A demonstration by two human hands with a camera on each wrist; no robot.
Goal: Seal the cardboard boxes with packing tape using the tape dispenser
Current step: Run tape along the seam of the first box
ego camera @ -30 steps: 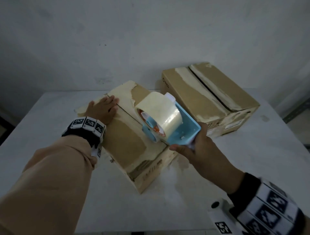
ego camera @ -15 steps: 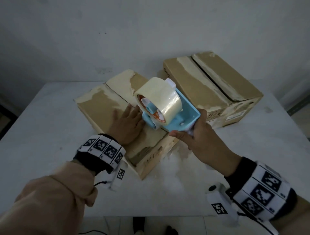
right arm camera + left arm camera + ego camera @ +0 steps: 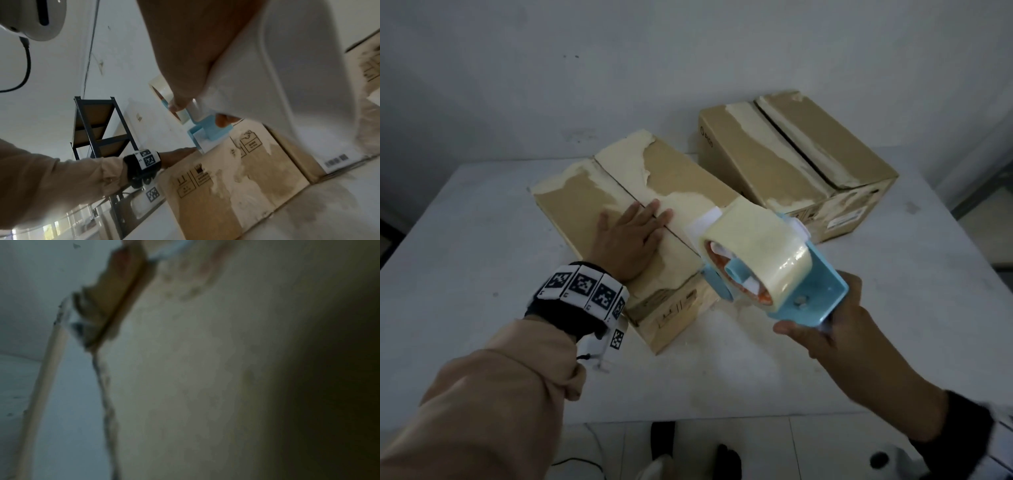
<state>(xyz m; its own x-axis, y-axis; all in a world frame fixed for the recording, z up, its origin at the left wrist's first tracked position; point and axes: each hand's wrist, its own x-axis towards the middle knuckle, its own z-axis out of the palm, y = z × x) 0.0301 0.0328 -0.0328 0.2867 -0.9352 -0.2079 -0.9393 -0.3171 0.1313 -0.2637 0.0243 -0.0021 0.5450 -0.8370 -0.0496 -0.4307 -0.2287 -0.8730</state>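
Two cardboard boxes sit on the white table [image 3: 465,260]. The near box [image 3: 681,178] lies in the middle, its flaps closed and its top patched with torn tape marks. My left hand [image 3: 630,236] lies flat on its top, fingers straight across the centre seam. My right hand [image 3: 835,325] grips the handle of a blue tape dispenser [image 3: 818,284] carrying a large roll of clear tape [image 3: 753,246], held over the box's near right corner. In the right wrist view the dispenser [image 3: 209,129] hangs just above the box [image 3: 246,178]. The left wrist view is blurred cardboard [image 3: 205,369].
A second box [image 3: 794,161] stands at the back right with an open seam along its top. A dark metal shelf [image 3: 96,129] stands off the table to the left. The table's front edge [image 3: 688,416] runs close below my hands.
My right hand has drawn the dispenser back toward me and to the right, off the box top. My left hand slid from the box's far left end to the middle of the seam.
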